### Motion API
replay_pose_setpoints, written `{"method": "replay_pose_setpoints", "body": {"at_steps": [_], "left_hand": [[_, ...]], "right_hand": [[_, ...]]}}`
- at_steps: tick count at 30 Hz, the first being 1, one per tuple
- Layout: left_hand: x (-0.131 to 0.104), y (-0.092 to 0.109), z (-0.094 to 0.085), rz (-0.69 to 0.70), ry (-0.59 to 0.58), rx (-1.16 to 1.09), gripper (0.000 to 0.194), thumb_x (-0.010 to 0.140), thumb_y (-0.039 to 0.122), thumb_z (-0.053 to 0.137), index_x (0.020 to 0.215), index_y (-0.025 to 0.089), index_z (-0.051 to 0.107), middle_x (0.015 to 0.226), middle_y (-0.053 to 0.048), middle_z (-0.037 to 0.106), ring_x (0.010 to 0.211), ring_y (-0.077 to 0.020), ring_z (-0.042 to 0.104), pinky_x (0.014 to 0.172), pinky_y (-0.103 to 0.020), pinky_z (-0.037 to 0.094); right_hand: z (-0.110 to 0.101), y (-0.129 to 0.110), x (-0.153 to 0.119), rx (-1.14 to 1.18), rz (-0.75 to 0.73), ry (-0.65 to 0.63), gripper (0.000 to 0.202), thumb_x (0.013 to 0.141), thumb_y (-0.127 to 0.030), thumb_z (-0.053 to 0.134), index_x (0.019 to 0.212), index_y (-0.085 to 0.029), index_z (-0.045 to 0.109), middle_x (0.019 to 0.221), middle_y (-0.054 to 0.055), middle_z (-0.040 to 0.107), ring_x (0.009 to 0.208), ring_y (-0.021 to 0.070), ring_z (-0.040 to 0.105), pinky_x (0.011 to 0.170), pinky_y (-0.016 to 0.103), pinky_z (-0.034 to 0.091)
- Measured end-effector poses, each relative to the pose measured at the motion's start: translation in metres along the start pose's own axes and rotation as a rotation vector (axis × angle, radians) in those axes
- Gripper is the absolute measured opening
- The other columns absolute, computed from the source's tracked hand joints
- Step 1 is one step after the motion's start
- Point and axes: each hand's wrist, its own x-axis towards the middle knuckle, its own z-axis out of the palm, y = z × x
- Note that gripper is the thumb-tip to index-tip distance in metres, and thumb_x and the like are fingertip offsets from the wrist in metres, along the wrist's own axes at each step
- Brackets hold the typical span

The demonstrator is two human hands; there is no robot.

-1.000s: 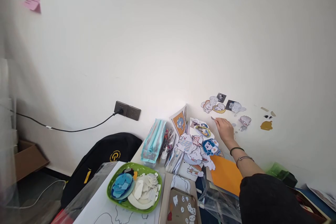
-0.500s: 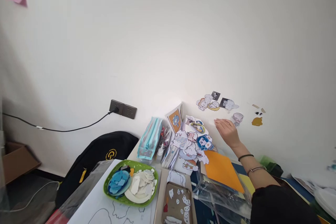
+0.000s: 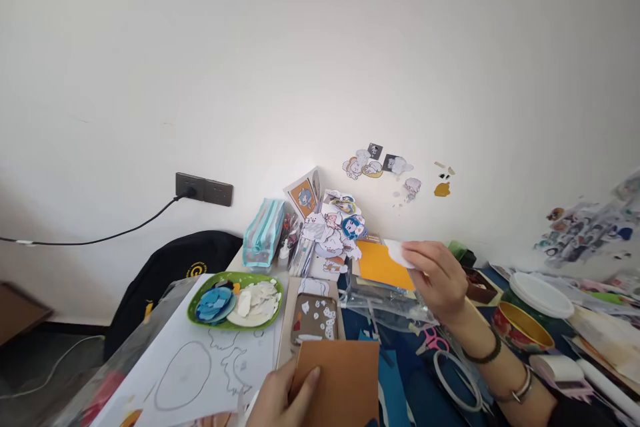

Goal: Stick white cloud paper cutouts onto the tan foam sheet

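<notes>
My left hand [image 3: 280, 395] is at the bottom of the view, its thumb on top of a brown sheet of paper [image 3: 343, 380] and its fingers partly hidden. Over the orange paper [image 3: 383, 265], my right hand [image 3: 440, 280] pinches a small white paper piece [image 3: 397, 252] between thumb and fingers. Left of that piece stands a cluster of printed character cut-outs [image 3: 330, 240]. A metal tray [image 3: 295, 330] with small white paper bits lies just beyond the brown sheet.
A green tray [image 3: 193, 317] of blue and white scraps sits on a drawn-on white sheet [image 3: 170, 353]. Pink scissors [image 3: 434, 340], a tape roll [image 3: 445, 380] and a flowered bowl [image 3: 523, 327] lie to the right. Behind are a striped pouch [image 3: 263, 233] and wall stickers [image 3: 373, 170].
My right hand has come down from beside the wall stickers and now has a white paper piece. My left hand has appeared with the brown sheet. The view has swung right.
</notes>
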Motion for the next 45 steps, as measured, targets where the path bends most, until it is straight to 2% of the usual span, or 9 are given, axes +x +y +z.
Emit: {"method": "replay_pose_setpoints", "body": {"at_steps": [3,5,9,12,15,21,30,36,45], "left_hand": [[-0.003,0.0,-0.001,0.01,-0.021,-0.075,0.039,0.082,0.052,0.051,0.088,0.015,0.063,0.085,-0.006,0.071,0.091,-0.0266,0.063,0.073,-0.028,0.049],[-0.004,-0.002,-0.002,0.005,-0.016,-0.111,0.039,0.081,0.052,0.054,0.088,0.014,0.063,0.083,-0.006,0.071,0.085,-0.0255,0.063,0.068,-0.028,0.049],[-0.002,-0.005,-0.003,0.036,-0.045,-0.244,0.036,0.079,0.046,0.059,0.092,0.012,0.064,0.084,-0.007,0.07,0.075,-0.0217,0.064,0.063,-0.027,0.047],[-0.002,-0.006,-0.001,0.073,-0.02,-0.298,0.03,0.076,0.039,0.064,0.089,0.012,0.067,0.084,-0.006,0.071,0.073,-0.0197,0.062,0.062,-0.026,0.046],[-0.003,-0.006,0.003,0.06,-0.004,-0.314,0.028,0.073,0.036,0.066,0.089,0.013,0.067,0.081,-0.005,0.07,0.069,-0.0178,0.062,0.06,-0.024,0.044],[-0.006,-0.008,0.012,0.025,-0.042,-0.289,0.029,0.071,0.033,0.065,0.093,0.013,0.068,0.081,-0.005,0.071,0.063,-0.0148,0.06,0.055,-0.023,0.042],[-0.009,-0.006,0.017,0.105,-0.074,-0.185,0.014,0.072,0.025,0.062,0.082,0.017,0.068,0.074,0.0,0.069,0.078,-0.0177,0.061,0.066,-0.024,0.045],[-0.01,-0.005,0.02,0.176,-0.108,-0.059,0.023,0.077,0.029,0.058,0.093,0.015,0.068,0.082,-0.004,0.07,0.086,-0.0226,0.062,0.071,-0.028,0.047],[-0.014,-0.002,0.02,0.259,-0.182,0.003,0.034,0.081,0.025,0.054,0.113,0.018,0.062,0.111,-0.006,0.068,0.1,-0.0253,0.06,0.077,-0.031,0.048]], "right_hand": [[0.003,-0.039,-0.02,0.305,0.59,0.057,0.02,0.079,-0.02,0.065,0.098,-0.029,0.065,0.097,0.005,0.068,0.09,0.0223,0.065,0.073,0.036,0.055],[0.011,-0.064,-0.035,0.664,0.921,-0.033,0.03,0.073,-0.028,0.072,0.102,-0.027,0.062,0.099,0.005,0.068,0.09,0.0237,0.065,0.072,0.036,0.055],[0.032,-0.112,-0.061,1.244,1.249,-0.352,0.04,0.064,-0.032,0.079,0.099,-0.023,0.061,0.088,0.003,0.071,0.077,0.0211,0.066,0.066,0.032,0.054],[0.041,-0.138,-0.073,1.307,1.279,-0.484,0.033,0.069,-0.036,0.075,0.096,-0.021,0.064,0.087,0.003,0.071,0.076,0.0194,0.066,0.063,0.029,0.051],[0.041,-0.149,-0.078,1.211,1.258,-0.475,0.033,0.074,-0.04,0.07,0.101,-0.022,0.063,0.078,0.001,0.069,0.064,0.017,0.064,0.051,0.026,0.046],[0.039,-0.146,-0.087,1.177,1.29,-0.351,0.03,0.066,-0.039,0.076,0.081,-0.02,0.057,0.075,0.002,0.071,0.069,0.0197,0.066,0.059,0.03,0.049],[0.039,-0.148,-0.089,1.181,1.297,-0.236,0.032,0.068,-0.039,0.074,0.091,-0.02,0.062,0.087,0.006,0.072,0.079,0.0227,0.067,0.069,0.036,0.052],[0.038,-0.147,-0.089,1.193,1.284,-0.142,0.033,0.07,-0.039,0.073,0.092,-0.023,0.054,0.082,0.003,0.071,0.075,0.0201,0.067,0.065,0.032,0.052],[0.028,-0.143,-0.085,1.217,1.25,-0.226,0.035,0.074,-0.034,0.071,0.102,-0.025,0.052,0.08,0.001,0.069,0.072,0.0184,0.066,0.06,0.028,0.051]]}}
